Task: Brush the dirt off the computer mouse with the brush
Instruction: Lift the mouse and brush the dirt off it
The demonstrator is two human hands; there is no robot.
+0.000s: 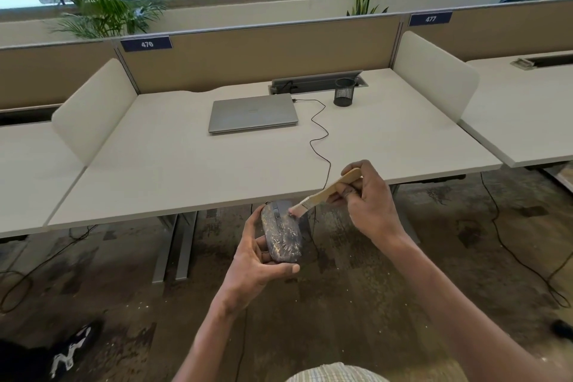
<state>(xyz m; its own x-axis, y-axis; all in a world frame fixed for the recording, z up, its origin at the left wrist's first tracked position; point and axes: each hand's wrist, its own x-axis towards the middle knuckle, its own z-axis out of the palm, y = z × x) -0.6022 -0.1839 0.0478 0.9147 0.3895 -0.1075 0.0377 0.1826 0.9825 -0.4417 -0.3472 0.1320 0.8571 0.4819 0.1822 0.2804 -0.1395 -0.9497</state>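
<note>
The left hand grips the dirt-speckled mouse from below, held in open air just off the desk's near edge. The right hand pinches the brush handle, bristles touching the mouse's front right. Laptop and pen cup sit well back.

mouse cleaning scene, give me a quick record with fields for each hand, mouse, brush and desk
left hand: grips the mouse from below, held in front of the desk
right hand: holds the brush by its wooden handle
mouse: dark, speckled with dirt
brush: bristles on the mouse's top
desk: closed laptop, mesh cup
</note>
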